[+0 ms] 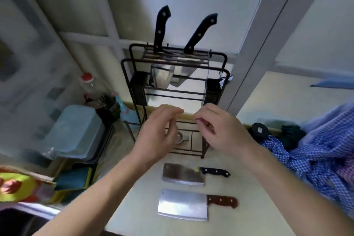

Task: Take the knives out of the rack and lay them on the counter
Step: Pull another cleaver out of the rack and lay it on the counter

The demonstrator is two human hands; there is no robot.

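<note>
A dark wire knife rack stands at the back of the counter. Two black-handled knives rise from its top slots, one on the left and one on the right. Two cleavers lie on the counter below, one black-handled and one brown-handled. Both hands hover in front of the rack's lower part. My right hand curls around a reddish-brown handle, whose blade is mostly hidden. My left hand has bent fingers near a small bit of metal. Whether it grips anything is unclear.
A blue tub on a tray and a red-capped bottle stand left of the rack. Folded cloths lie at the front left. A blue checked cloth is bunched on the right. The counter's front edge runs below the cleavers.
</note>
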